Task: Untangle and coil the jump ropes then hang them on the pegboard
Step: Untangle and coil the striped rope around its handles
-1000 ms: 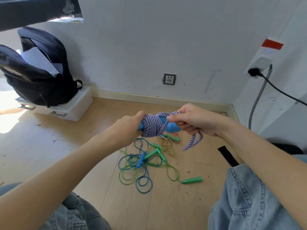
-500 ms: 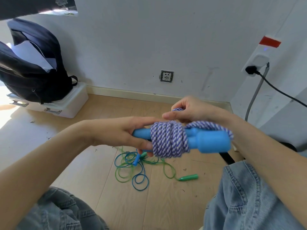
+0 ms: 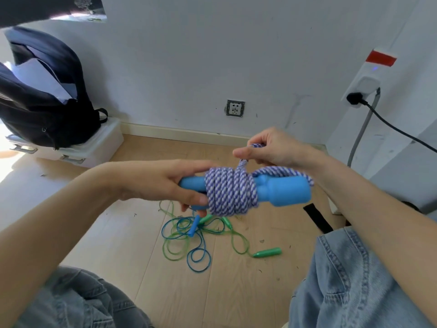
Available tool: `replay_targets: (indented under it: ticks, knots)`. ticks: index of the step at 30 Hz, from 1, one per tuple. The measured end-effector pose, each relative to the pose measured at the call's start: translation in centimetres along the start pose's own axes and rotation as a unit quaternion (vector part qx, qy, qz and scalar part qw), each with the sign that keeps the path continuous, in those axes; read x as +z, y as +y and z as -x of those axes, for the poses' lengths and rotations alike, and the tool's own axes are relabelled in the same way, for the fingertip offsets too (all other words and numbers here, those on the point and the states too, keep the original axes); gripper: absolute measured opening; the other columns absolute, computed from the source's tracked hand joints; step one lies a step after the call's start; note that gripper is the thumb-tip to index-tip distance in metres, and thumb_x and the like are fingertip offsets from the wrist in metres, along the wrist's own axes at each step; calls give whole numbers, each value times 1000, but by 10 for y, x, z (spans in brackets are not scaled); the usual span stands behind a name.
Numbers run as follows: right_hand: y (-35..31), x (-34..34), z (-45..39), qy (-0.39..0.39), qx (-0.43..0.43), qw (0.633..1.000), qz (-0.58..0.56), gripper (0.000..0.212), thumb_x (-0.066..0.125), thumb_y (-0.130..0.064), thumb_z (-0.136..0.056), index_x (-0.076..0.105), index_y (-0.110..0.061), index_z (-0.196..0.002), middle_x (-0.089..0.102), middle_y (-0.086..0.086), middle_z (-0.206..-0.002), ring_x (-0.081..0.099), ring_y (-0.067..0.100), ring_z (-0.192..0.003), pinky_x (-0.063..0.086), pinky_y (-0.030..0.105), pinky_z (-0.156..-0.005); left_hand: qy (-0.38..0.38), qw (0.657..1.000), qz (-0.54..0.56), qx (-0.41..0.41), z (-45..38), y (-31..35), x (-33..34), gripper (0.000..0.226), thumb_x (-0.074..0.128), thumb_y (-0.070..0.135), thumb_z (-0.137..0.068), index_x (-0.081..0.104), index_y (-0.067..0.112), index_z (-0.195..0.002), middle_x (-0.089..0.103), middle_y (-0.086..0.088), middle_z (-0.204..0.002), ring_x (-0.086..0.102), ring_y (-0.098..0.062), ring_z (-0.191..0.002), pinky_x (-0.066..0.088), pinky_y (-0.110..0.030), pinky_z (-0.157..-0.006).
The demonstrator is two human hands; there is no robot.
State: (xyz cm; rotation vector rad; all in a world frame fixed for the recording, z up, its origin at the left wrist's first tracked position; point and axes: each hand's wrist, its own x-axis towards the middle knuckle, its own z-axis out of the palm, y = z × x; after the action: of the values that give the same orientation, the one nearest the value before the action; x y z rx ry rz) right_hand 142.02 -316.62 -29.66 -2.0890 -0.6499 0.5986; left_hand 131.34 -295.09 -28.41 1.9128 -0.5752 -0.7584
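A purple-and-white braided jump rope (image 3: 230,190) is wound tightly around its two blue handles (image 3: 283,191), held level in front of me. My left hand (image 3: 163,183) grips the left ends of the handles. My right hand (image 3: 272,151) pinches the rope's loose end just above the coil, pulling it upward. On the wooden floor below lies a tangle of thin blue and green jump ropes (image 3: 189,237), with one green handle (image 3: 268,252) lying apart to the right and a small blue handle (image 3: 194,225) in the tangle. No pegboard is in view.
A dark backpack (image 3: 45,95) rests on a white plastic box (image 3: 94,150) at the left wall. A wall socket (image 3: 234,108) sits above the skirting. At the right a plugged-in black cable (image 3: 397,130) runs from a white unit. My denim-clad knees frame the floor.
The wrapped rope bundle has come up closer to me and turned level. My right hand moved from beside the coil to above it, pulling the loose end up.
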Motion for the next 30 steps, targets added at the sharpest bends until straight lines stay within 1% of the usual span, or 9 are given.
replay_targets:
  ticks: [3, 5, 8, 12, 15, 18, 23, 26, 30]
  knots:
    - [7, 4, 4, -29, 47, 996, -66, 19, 52, -14, -92, 56, -12, -73, 55, -9, -56, 46, 3, -45, 40, 15, -45, 79, 993, 74, 55, 5, -1, -4, 47, 60, 22, -81, 48, 31, -125, 66, 11, -94, 62, -3, -82, 50, -17, -67]
    - [5, 10, 8, -57, 10, 993, -104, 31, 45, -27, -95, 55, -13, -70, 46, -8, -49, 34, 6, -40, 32, 18, -38, 165, 969, 167, 71, 5, -2, -9, 39, 61, 20, -80, 54, 27, -117, 70, 4, -94, 65, -6, -81, 51, -17, -65]
    - [-4, 17, 11, -74, -12, 992, -99, 41, 42, -44, -94, 56, -14, -68, 38, -7, -48, 28, 7, -39, 26, 18, -36, 293, 927, 232, 32, 2, -9, -16, 29, 56, 16, -83, 56, 22, -112, 72, -2, -90, 66, -7, -77, 53, -16, -64]
    - [-6, 20, 15, -68, -30, 997, 5, 29, 50, -27, -94, 54, -14, -68, 45, -5, -49, 36, 6, -35, 32, 18, -35, 380, 903, 194, -48, -7, -20, -12, 31, 54, 5, -89, 52, 15, -118, 70, -4, -87, 67, -7, -70, 52, -14, -58]
    - [-11, 14, 14, 17, -93, 990, 104, 33, 51, -26, -94, 53, -19, -62, 47, -9, -47, 43, 3, -39, 35, 14, -45, 388, 913, 88, -87, -12, -23, -7, 40, 57, 4, -88, 45, 14, -125, 67, -4, -91, 65, -10, -72, 51, -12, -56]
    - [-8, 12, 12, 126, -168, 951, 226, 27, 55, -28, -91, 62, -14, -70, 51, -9, -59, 44, 5, -60, 31, 26, -60, 350, 931, 11, -98, -16, -24, -1, 38, 57, 8, -88, 43, 17, -122, 67, -2, -91, 66, -9, -76, 50, -13, -56]
    - [-13, 21, 12, 210, -255, 894, 303, 28, 63, -31, -85, 70, -5, -78, 54, 11, -110, 38, 28, -101, 33, 33, -88, 343, 935, 35, -88, -15, -19, 1, 36, 67, 7, -80, 43, 19, -103, 60, -2, -101, 70, -12, -74, 55, -20, -58]
    - [-13, 20, 10, 125, -252, 889, 361, 31, 61, -32, -86, 69, -4, -78, 44, 14, -136, 36, 35, -123, 32, 44, -101, 332, 930, -111, -112, -14, -18, 0, 38, 69, 13, -75, 38, 26, -90, 59, 1, -94, 67, -13, -73, 53, -18, -56]
    - [-10, 27, 12, 76, -210, 926, 303, 29, 59, -31, -86, 69, -4, -88, 50, 10, -124, 45, 26, -113, 38, 37, -97, 303, 929, -155, -145, -16, -24, 1, 41, 74, 24, -73, 43, 20, -99, 58, 6, -89, 58, -6, -74, 43, -13, -55]
